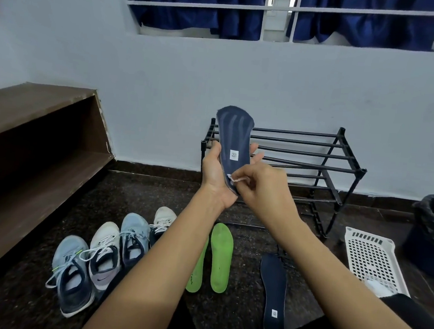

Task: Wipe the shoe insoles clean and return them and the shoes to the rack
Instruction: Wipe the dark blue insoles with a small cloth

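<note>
Hidden: heel end of the navy insole (234, 145) buried behind both hands; wipe (237, 178) mostly tucked away, only a small white scrap showing.
Cut off: one of the green insoles (220, 256) half behind the left forearm, likewise the farthest of the four shoes (103, 256).
Where: navy insole up in the air, in front of the black rack (316, 157), off the floor (245, 245).
Axis: long axis near vertical – toe up, leaning a touch left, white label facing the camera.
Second navy insole (272, 297): flat on the floor, lengthwise away from the camera, label at the near end.
Left hand (216, 174): wrapped round the insole's lower half, thumb on the left edge, fingertips peeking past the right edge.
Right hand (263, 189): fingers curled, pinching the wipe – pressed against the insole near the heel.
Basket (370, 259): white, perforated, on the floor to the right.
</note>
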The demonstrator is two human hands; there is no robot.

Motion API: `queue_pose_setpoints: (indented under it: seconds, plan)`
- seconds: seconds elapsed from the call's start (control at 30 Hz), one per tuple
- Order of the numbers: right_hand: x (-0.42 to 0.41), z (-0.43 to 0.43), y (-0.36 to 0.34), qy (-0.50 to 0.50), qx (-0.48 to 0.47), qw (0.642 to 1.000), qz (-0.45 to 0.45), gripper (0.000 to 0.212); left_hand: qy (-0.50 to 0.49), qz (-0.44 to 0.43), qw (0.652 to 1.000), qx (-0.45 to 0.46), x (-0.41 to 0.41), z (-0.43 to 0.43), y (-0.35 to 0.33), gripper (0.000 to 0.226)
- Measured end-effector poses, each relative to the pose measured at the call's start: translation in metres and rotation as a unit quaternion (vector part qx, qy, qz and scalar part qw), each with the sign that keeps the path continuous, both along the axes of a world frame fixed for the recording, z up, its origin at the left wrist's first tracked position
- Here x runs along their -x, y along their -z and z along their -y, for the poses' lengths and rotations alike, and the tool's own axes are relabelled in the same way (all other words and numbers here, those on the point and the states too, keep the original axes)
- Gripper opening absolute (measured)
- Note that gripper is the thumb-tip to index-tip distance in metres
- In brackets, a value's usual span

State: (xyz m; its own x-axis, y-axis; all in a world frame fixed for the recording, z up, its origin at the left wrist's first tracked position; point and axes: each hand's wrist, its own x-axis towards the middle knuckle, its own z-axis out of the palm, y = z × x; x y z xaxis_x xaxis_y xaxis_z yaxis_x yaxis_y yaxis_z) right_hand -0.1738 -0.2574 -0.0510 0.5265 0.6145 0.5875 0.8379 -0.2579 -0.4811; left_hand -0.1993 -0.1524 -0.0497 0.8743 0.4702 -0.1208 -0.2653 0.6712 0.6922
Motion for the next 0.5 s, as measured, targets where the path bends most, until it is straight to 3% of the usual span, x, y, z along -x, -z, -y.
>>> queue_pose_setpoints:
  seconds: [0.3,0.5]
  plan:
    - [-0.017,0.001,0.001,0.093,-0.008,0.991,0.093,0.020,0.038,-0.019,0.999,-0.022,-0.002,0.025,0.002,0.066]
    - [-0.009,0.004,-0.006,0.103,0.033,0.994,0.015,0.015,0.030,-0.032,0.999,-0.012,-0.004,0.018,0.002,0.074]
